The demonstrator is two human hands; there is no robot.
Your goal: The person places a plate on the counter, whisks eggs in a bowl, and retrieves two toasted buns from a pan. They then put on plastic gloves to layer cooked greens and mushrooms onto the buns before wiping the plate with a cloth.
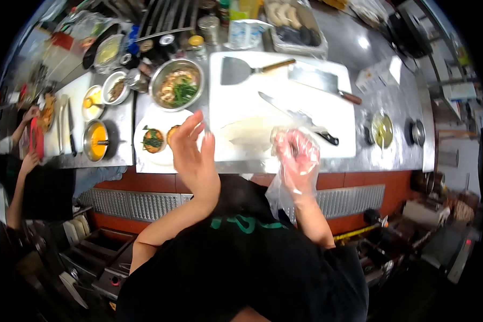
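My left hand (195, 155) is bare and raised at the near left of the white cutting board (327, 147), its fingers apart and nothing in it. My right hand (297, 158), in a loose clear plastic glove, has its fingers curled in over the board's near edge; whether it holds anything is hidden. Between the hands a pale, see-through shape (247, 131) shows faintly against the board. Beyond it lie a long knife (282, 107) with a black handle, a cleaver (316, 79) and a wide metal spatula (236, 71). A white plate (163, 155) with topped round pieces is beside my left hand.
A steel bowl (176, 85) of shrimp-like pieces and greens stands behind the plate. Farther left are a bowl of orange liquid (95, 140) and another person's hands (31, 161) at a red object. A tray (298, 45) is at the back, a green-filled container (381, 130) at right.
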